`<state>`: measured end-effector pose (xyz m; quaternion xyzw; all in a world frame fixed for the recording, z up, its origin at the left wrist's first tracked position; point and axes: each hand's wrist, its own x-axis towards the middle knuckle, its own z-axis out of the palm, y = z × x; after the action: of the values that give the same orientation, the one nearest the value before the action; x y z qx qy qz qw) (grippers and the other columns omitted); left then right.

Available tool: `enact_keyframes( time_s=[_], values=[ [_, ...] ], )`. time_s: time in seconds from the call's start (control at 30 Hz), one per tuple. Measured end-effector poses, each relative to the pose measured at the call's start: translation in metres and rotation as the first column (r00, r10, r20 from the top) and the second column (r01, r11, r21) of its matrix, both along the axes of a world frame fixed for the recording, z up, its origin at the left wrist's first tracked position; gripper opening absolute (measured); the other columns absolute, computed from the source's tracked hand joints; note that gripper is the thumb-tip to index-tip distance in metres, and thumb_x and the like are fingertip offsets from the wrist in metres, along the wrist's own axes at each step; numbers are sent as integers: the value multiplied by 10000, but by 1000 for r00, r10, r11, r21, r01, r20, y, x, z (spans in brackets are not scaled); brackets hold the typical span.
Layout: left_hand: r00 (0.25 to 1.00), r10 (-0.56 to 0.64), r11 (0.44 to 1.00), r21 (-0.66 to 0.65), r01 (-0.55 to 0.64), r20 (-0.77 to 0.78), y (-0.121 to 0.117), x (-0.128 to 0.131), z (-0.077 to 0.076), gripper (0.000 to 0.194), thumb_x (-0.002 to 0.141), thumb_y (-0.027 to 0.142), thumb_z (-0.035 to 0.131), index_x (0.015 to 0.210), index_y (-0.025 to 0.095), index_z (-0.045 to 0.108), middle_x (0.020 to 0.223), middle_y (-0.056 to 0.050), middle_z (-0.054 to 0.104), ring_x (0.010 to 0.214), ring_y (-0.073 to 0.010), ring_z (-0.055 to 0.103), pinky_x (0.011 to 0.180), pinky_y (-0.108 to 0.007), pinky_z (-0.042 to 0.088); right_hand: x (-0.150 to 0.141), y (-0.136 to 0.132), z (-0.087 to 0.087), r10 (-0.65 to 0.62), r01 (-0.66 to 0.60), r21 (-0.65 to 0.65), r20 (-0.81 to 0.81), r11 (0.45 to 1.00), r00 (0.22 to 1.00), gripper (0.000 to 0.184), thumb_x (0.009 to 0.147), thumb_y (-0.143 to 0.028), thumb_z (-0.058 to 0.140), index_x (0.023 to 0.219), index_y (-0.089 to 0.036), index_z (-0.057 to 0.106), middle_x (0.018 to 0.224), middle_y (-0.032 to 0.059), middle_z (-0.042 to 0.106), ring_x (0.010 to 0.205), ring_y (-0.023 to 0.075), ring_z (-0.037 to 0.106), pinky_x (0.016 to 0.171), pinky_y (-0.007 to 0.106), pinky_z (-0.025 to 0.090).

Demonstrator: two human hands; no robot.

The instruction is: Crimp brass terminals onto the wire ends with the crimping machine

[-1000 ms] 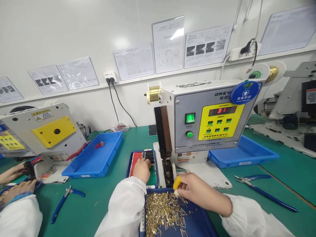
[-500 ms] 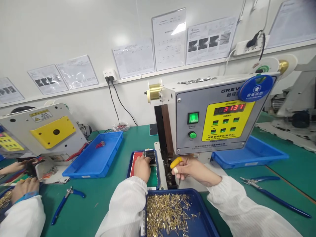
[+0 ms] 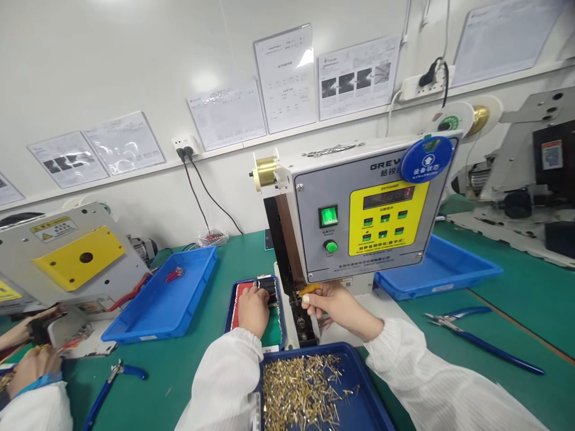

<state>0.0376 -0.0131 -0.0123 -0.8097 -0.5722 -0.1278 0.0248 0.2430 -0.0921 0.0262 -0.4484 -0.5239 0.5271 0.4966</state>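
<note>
Nearest is a dark blue tray (image 3: 359, 389) with a big heap of little gold metal pins (image 3: 299, 386), thick on its left side and thin on its right.

Just past it, the left hand (image 3: 254, 309) lies over a small tray (image 3: 283, 326) of red wires (image 3: 245, 290), black wires (image 3: 268, 284) and green wires (image 3: 274, 330). Its bent fingers touch the black ones, but I cannot tell if they grip any.

The right hand (image 3: 344, 307) has a yellow finger cover (image 3: 309, 290). Its thumb and pointing finger are pinched shut beside the black pressing part (image 3: 300, 324) of the crimping machine (image 3: 314, 233). What is between them is too small to see.

Blue-handled cutters (image 3: 108, 386) lie on the green table (image 3: 211, 353) at the left, and long blue-handled pliers (image 3: 489, 345) lie at the right. Another person's hand (image 3: 36, 368) is at the far left.

A bright blue tray (image 3: 150, 317) holds a small bunch of red pieces (image 3: 175, 274). Another bright blue tray (image 3: 431, 281) sits right of the machine. Behind, papers (image 3: 287, 81) hang on the white wall (image 3: 148, 54).
</note>
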Motion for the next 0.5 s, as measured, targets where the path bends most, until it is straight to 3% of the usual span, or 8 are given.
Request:
enact_keyframes(
  time_s=[0.2,0.5],
  values=[
    [1000,-4,998,-55,5,26,-1,-2,5,236,862,168,489,774,205,705,827,-67,642,848,-213,518,752,-316,358,-2,-3,2,-20,20,11,60,1000,998,252,754,-401,621,652,-173,589,532,-11,577,442,95,481,461,237,381],
    [996,-7,1000,12,6,91,0,-2,-3,214,885,160,468,799,175,662,889,-72,636,860,-207,519,769,-324,377,-5,-3,-9,-64,60,50,99,997,993,252,779,-430,590,703,-197,534,536,-37,533,457,110,493,462,245,405]
  ],
)
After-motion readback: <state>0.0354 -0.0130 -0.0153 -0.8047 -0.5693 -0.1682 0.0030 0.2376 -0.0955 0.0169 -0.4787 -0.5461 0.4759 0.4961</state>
